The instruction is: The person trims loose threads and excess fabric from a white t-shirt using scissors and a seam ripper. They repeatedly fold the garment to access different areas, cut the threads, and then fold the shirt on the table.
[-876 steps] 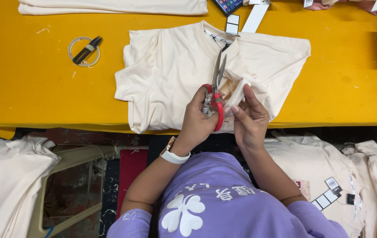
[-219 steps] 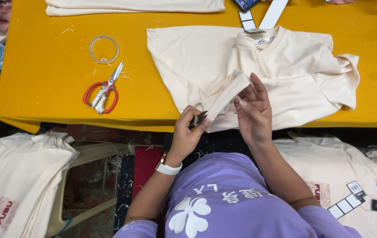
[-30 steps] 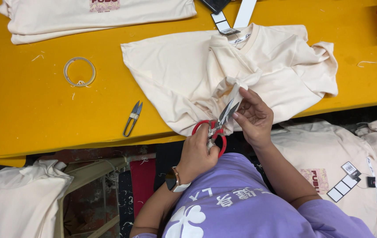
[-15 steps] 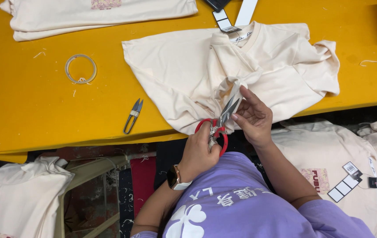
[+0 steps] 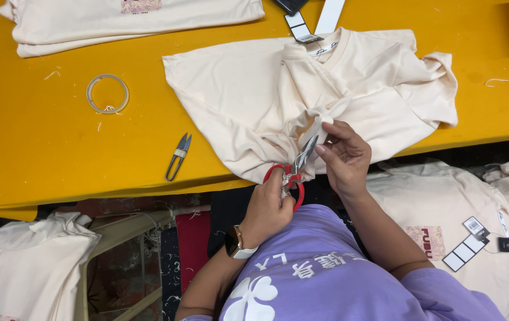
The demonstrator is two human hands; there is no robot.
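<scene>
The left hand (image 5: pixel 272 208) is closed through the red loops of a pair of scissors (image 5: pixel 295 169), whose blades point toward one o'clock into a bunched fold of the cream T-shirt (image 5: pixel 254 101). The right hand (image 5: pixel 345 156), just beside at three o'clock, pinches that fold between thumb and fingertips. Over the last second the hands and blades have barely shifted, so the trimming looks to be in mid-snip at one spot. Seven seconds ago the scissors lay on the yellow table (image 5: pixel 40 166); the small thread snips (image 5: pixel 177 157) now lie there, at nine o'clock from the hands. A wire ring (image 5: pixel 107 93) sits at ten o'clock, a folded shirt stack (image 5: pixel 129 24) at eleven. The T-shirt is spread across the table's near edge.
</scene>
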